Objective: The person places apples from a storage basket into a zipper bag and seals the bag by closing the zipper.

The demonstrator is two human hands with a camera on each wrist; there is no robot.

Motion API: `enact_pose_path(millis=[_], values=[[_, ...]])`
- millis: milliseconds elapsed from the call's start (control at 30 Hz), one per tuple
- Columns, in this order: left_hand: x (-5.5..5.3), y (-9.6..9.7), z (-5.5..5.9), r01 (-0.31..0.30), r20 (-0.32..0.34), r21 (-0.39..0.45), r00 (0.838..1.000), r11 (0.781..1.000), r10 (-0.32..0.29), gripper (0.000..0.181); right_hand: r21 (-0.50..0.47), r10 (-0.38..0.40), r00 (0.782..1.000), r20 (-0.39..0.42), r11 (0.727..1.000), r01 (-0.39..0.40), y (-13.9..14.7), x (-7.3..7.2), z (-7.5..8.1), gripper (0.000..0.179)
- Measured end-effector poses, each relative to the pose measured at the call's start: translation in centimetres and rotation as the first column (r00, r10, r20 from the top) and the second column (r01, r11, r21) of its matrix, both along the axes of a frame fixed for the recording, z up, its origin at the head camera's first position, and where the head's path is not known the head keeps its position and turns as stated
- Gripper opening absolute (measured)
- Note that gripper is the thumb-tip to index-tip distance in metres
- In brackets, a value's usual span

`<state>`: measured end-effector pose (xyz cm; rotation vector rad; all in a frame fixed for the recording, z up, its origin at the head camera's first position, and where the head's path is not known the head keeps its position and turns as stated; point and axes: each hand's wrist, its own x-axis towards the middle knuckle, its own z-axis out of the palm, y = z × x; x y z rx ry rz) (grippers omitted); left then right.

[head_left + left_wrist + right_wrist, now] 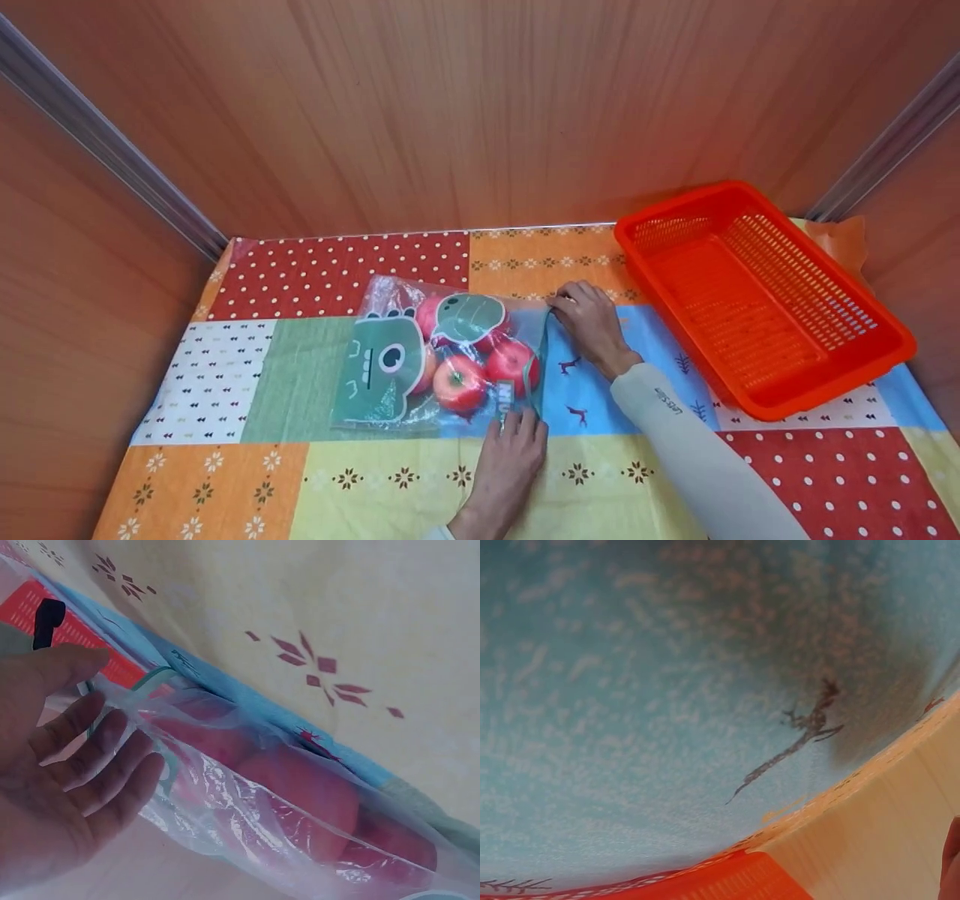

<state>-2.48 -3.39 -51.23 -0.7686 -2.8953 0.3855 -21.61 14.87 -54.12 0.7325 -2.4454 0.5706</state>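
Note:
A clear plastic zip bag [409,300] printed with a green dinosaur lies flat on the patchwork cloth, with several red apples [459,384] inside. Its green-edged end faces right. At the near corner of that end, my left hand [508,457] pinches the bag's edge; in the left wrist view the thumb and forefinger of this hand [82,742] meet at the plastic, the other fingers lying along it. My right hand [589,319] grips the far corner of the same end between thumb and fingers. The right wrist view shows mostly blue cloth, and only a sliver of finger [951,862].
An orange-red plastic basket [750,300] with perforated sides stands to the right, beyond my right forearm. Wood-grain panels [465,112] wall in the back and both sides. The patchwork cloth [202,382] covers the surface, and an orange piece [844,240] shows behind the basket.

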Motion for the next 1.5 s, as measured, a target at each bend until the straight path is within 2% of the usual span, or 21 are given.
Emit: enact_pose_path(millis=[200, 300, 400, 533, 667, 733, 900, 1000, 1100, 1200, 1267, 1400, 1500], values=[[0.0, -1.0, 0.4, 0.061, -0.048, 0.119, 0.997, 0.991, -0.056, 0.03, 0.01, 0.002, 1.0, 0.008, 1.0, -0.002, 0.2, 0.1, 0.2, 0.021], [0.1, -1.5, 0.7, 0.067, -0.033, 0.188, 0.998, 0.98, -0.062, 0.032, -0.006, -0.001, 1.0, 0.006, 1.0, 0.001, 0.4, 0.1, 0.3, 0.021], [0.1, -1.9, 0.9, 0.056, 0.005, 0.259, 0.998, 0.964, -0.059, 0.035, -0.015, -0.007, 1.0, -0.013, 1.0, 0.007, 0.7, 0.2, 0.5, 0.022], [0.1, -2.5, 1.1, 0.05, 0.024, 0.338, 0.998, 0.94, -0.061, 0.038, 0.008, -0.003, 0.997, -0.072, 1.0, 0.004, 1.2, 0.3, 0.7, 0.02], [0.1, -3.3, 1.1, 0.06, 0.001, 0.399, 0.998, 0.915, -0.066, 0.04, 0.026, 0.016, 0.993, -0.117, 1.0, -0.013, 1.6, 0.6, 0.8, 0.018], [0.0, -3.6, 1.0, 0.074, -0.033, 0.435, 0.997, 0.897, -0.066, 0.04, 0.036, 0.023, 0.991, -0.133, 0.999, -0.018, 1.9, 0.7, 1.0, 0.017], [-0.2, -4.3, 0.7, 0.113, -0.136, 0.542, 0.99, 0.833, -0.046, 0.033, 0.076, 0.032, 0.983, -0.18, 0.997, -0.019, 2.6, 1.2, 1.5, 0.019], [-0.3, -4.6, 0.8, 0.118, -0.162, 0.601, 0.986, 0.79, -0.024, 0.03, 0.107, 0.048, 0.975, -0.216, 0.994, -0.026, 3.0, 1.6, 1.8, 0.025], [-0.4, -4.8, 1.1, 0.106, -0.157, 0.66, 0.988, 0.744, -0.001, 0.027, 0.132, 0.06, 0.965, -0.254, 0.991, -0.026, 3.3, 1.8, 2.2, 0.03], [-0.4, -4.9, 1.6, 0.076, -0.127, 0.718, 0.992, 0.691, 0.023, 0.025, 0.15, 0.058, 0.955, -0.29, 0.989, -0.014, 3.6, 2.0, 2.6, 0.035], [-0.5, -4.9, 2.1, 0.05, -0.103, 0.745, 0.994, 0.665, 0.041, 0.023, 0.166, 0.052, 0.95, -0.309, 0.986, 0.0, 3.9, 2.1, 2.8, 0.037], [-0.7, -4.9, 3.1, 0.015, -0.073, 0.789, 0.995, 0.614, 0.069, 0.018, 0.183, 0.036, 0.948, -0.317, 0.983, 0.024, 4.3, 2.4, 3.5, 0.037], [-1.0, -5.0, 3.6, 0.032, -0.089, 0.823, 0.993, 0.567, 0.074, 0.016, 0.163, 0.024, 0.952, -0.306, 0.986, 0.027, 4.7, 2.5, 4.0, 0.03]])
